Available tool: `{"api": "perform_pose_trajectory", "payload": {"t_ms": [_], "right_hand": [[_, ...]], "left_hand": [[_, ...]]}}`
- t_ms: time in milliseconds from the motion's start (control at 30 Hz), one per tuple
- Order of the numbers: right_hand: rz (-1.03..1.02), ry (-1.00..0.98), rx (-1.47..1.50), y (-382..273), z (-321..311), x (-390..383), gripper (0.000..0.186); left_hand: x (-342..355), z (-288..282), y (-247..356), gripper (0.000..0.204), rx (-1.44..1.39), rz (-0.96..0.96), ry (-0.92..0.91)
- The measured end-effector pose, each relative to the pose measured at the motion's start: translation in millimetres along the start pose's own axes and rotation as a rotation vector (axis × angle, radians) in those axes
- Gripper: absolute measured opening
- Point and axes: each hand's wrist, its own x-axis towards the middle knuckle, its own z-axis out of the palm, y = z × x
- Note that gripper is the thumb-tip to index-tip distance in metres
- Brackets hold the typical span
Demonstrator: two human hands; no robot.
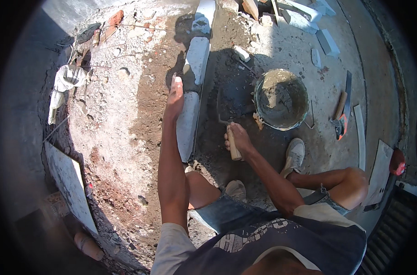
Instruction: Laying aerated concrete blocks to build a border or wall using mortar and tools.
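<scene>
A row of white blocks (198, 55) runs away from me, with wet grey mortar (188, 78) in the gap between two of them. My left hand (174, 96) reaches to the left side of the row by that gap, its fingers stretched forward. I see nothing held in it. On the other side of the row, my right hand (239, 139) is closed around the wooden handle of a trowel (235, 150). The trowel's dark blade stands nearly edge-on, low over the mortar-smeared ground. Right of it is a bucket (304, 98) partly filled with grey mortar.
A string line (204, 68) follows the row's right edge. Farther right lie a handsaw (347, 87), an orange-and-black tool (340, 126) and block offcuts (327, 42). Rubble and a white sack (66, 82) are on the left. My shoes (294, 153) are close to the bucket.
</scene>
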Motion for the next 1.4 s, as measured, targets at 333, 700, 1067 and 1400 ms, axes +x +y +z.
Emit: {"api": "perform_pose_trajectory", "payload": {"t_ms": [333,700,1067,1400], "right_hand": [[0.066,-0.174,-0.411,47.9,-11.4,-69.4,0.034],[-0.576,0.689,-0.867,-138.2,-71.8,-262.8,0.049],[-0.331,0.54,-0.36,-80.0,-81.9,-160.0,0.044],[-0.098,0.779,-1.007,37.5,-223.5,-159.7,0.041]], "left_hand": [[-21.1,2.4,35.2,0.079,0.002,0.512,0.136],[-136.5,48.5,218.6,0.072,-1.057,1.058,-0.724],[-129.6,278.6,82.3,0.066,0.355,0.877,-0.029],[-109.0,298.5,47.7,0.057,-0.445,0.0,-0.082]]}}
